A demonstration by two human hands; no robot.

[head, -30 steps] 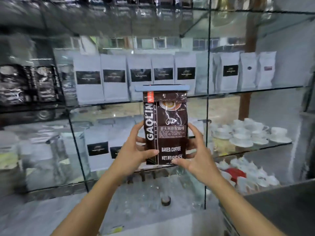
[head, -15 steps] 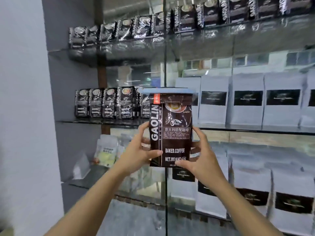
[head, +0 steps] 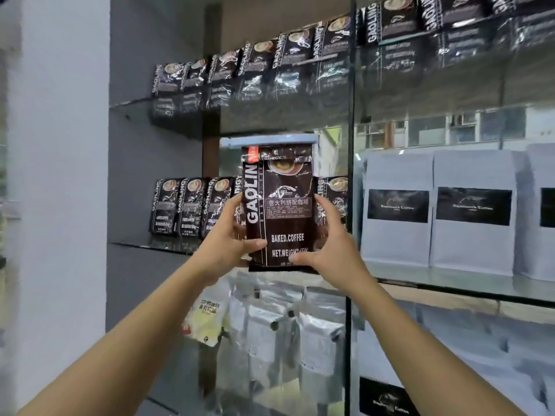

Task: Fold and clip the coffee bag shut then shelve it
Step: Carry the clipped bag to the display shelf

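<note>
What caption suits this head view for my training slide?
Both hands, left and right, lift a clipped coffee bag toward matching bags on a glass shelf.

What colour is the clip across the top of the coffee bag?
Light blue. The clip spans the folded top of the dark brown coffee bag, clearest in the head view.

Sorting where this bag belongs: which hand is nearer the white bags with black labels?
Right. The right hand holds the coffee bag's side facing the white bags; the left hand grips the far side.
</note>
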